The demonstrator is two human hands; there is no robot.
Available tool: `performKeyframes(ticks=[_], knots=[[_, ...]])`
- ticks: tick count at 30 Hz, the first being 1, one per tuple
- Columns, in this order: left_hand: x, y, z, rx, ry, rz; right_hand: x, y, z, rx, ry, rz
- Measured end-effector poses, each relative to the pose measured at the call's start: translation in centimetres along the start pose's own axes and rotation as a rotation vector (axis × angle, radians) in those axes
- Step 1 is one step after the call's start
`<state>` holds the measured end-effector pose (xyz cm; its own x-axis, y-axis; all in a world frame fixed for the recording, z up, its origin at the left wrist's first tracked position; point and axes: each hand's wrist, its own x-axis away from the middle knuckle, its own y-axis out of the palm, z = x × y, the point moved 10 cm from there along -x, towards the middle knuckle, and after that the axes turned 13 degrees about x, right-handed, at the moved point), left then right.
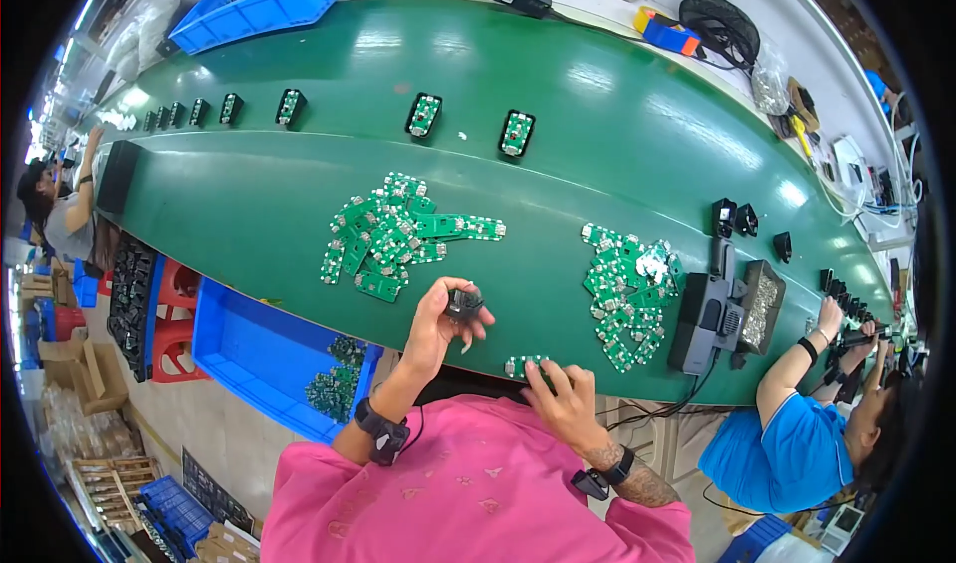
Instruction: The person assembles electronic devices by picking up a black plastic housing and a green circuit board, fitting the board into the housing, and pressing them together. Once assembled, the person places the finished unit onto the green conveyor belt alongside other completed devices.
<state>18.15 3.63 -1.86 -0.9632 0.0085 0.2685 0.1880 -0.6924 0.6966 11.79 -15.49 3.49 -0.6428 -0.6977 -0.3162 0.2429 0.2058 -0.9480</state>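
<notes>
My left hand (435, 326) is closed around a small black plastic housing (463, 305), held above the near edge of the green bench. A green circuit board (516, 367) lies at that edge, and the fingers of my right hand (565, 396) are pressed on its right end. Ahead of my left hand spreads a loose pile of green circuit boards (383, 236). Another heap of boards (619, 299) lies ahead and to the right of my right hand, with a small white clump (652, 264) on top.
Black housings with boards inside, including one housing (517, 133), stand in a row across the bench (558, 200). A dark grey device (707, 314) and a tray of small metal parts (763, 306) are at right. A blue bin (224, 339) sits below left. Co-workers sit at both sides.
</notes>
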Motion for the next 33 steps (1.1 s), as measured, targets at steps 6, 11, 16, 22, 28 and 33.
performKeyframes(ticks=[6, 11, 16, 22, 28, 33], knots=[[1.2, 1.8, -0.2, -0.054, -0.147, -0.098, -0.1, -0.8, 1.2, -0.181, -0.098, 0.105], [2.7, 5.1, 0.9, -0.461, -0.115, -0.233, -1.2, 0.5, 5.4, -0.807, 0.556, 0.047], [3.5, 9.0, 0.1, -0.752, -0.166, -0.364, -1.0, 3.8, 5.3, -1.509, 0.975, 0.009], [3.2, 7.4, -0.5, -0.707, -0.202, -0.271, -2.5, 2.2, 4.4, -1.509, 0.876, 0.038], [2.8, 6.8, -1.4, -0.695, -0.248, -0.243, -2.4, 1.6, 4.5, -1.347, 0.801, 0.017], [2.1, 5.1, -2.3, -0.432, -0.035, -0.230, -5.2, -4.4, 3.4, -0.586, 0.364, 0.212]])
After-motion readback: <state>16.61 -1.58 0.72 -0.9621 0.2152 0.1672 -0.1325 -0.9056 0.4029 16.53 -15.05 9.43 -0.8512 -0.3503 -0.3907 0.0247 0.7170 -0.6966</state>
